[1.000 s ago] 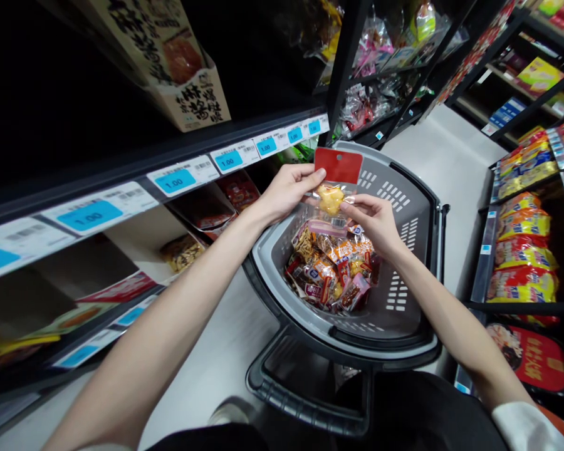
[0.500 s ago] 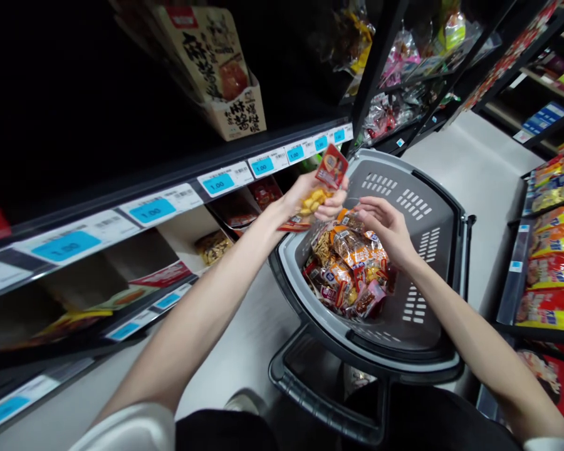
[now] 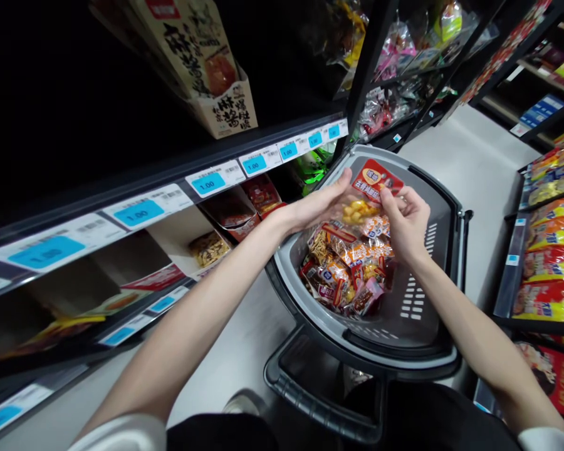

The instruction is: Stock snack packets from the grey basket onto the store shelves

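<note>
A snack packet [image 3: 357, 212] with a red printed top and a clear lower part showing yellow pieces is held up over the shopping basket. My right hand [image 3: 408, 222] pinches its right edge between thumb and fingers. At its left side is my left hand [image 3: 322, 202], thumb raised off the packet and fingers loosely stretched, partly hidden behind it. Below both hands, several small wrapped snacks [image 3: 336, 275] lie heaped at the left of the grey basket [image 3: 416, 332].
A black shelf with price labels [image 3: 138, 213] runs along the left, an upright beige box [image 3: 235, 109] standing on it. Lower bins hold a few packets [image 3: 210, 248]. Bagged goods [image 3: 549, 250] fill the right shelf. The basket's black handle [image 3: 319, 407] points toward me.
The packet has moved right and lower, turning its printed front toward me. My right hand has closed on its right edge, while my left hand has loosened.
</note>
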The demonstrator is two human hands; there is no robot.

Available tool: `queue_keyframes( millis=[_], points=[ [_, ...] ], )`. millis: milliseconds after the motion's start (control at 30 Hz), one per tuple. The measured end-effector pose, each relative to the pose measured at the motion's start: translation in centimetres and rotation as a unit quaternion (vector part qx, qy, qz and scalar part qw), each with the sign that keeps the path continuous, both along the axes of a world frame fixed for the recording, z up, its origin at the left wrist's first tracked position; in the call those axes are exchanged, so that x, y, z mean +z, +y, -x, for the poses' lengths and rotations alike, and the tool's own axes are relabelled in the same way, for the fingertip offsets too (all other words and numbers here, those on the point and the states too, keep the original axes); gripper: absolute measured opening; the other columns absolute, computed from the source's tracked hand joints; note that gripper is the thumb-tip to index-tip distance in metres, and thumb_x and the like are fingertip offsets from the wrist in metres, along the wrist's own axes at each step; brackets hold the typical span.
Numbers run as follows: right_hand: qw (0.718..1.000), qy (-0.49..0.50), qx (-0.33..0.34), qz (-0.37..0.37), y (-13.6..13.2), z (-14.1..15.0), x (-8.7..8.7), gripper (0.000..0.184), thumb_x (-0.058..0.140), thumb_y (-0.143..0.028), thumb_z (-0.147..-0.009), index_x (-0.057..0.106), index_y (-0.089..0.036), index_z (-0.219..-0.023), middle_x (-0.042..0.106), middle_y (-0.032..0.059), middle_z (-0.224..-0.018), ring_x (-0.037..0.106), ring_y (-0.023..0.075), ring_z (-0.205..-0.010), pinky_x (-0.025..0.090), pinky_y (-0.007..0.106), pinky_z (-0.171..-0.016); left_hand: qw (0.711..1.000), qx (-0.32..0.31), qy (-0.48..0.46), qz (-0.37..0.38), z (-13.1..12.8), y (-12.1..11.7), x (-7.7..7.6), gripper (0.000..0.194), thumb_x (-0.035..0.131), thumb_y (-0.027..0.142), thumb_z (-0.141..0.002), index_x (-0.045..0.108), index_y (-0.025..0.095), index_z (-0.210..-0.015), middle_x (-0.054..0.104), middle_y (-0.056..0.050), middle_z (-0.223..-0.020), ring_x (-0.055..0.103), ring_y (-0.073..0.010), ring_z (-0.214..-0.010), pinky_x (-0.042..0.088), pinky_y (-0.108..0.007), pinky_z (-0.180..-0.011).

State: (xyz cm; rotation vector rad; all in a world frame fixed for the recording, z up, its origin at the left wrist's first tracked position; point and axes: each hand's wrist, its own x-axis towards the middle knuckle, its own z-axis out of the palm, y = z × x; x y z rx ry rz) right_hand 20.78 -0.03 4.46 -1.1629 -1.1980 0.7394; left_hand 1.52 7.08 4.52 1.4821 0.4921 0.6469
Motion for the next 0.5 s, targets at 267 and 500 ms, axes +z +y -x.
queue_keyframes(
  millis=[267,500],
  points=[
    [0.998,-0.004,-0.063,0.007,0.6,-0.9,0.3,0.047,0.09,-0.062,-0.072,0.061,-0.026,-0.079,0.069,-0.003,-0.066,0.059,0.0123,-0.049,0.052,0.027,-0.046,0.998,0.057,-0.023,-0.022,0.3,1.2,-1.4,0.03,0.085,0.023,-0.081,0.075,0.011,-0.107,0.078,-0.008,-0.095,0.073,-0.0144,-0.084,0.057,-0.031,-0.084],
    [0.994,-0.106,-0.019,0.023,-0.1,-1.0,0.4,0.037,0.098,-0.046,-0.069,0.085,-0.029,-0.099,0.082,0.0153,-0.107,0.08,0.0241,-0.086,0.065,0.042,-0.081,0.998,0.033,-0.044,-0.018,0.0,1.8,-1.3,0.029,0.087,0.022,-0.076,0.064,0.013,-0.091,0.073,-0.006,-0.097,0.071,-0.0165,-0.087,0.057,-0.039,-0.092]
  ],
)
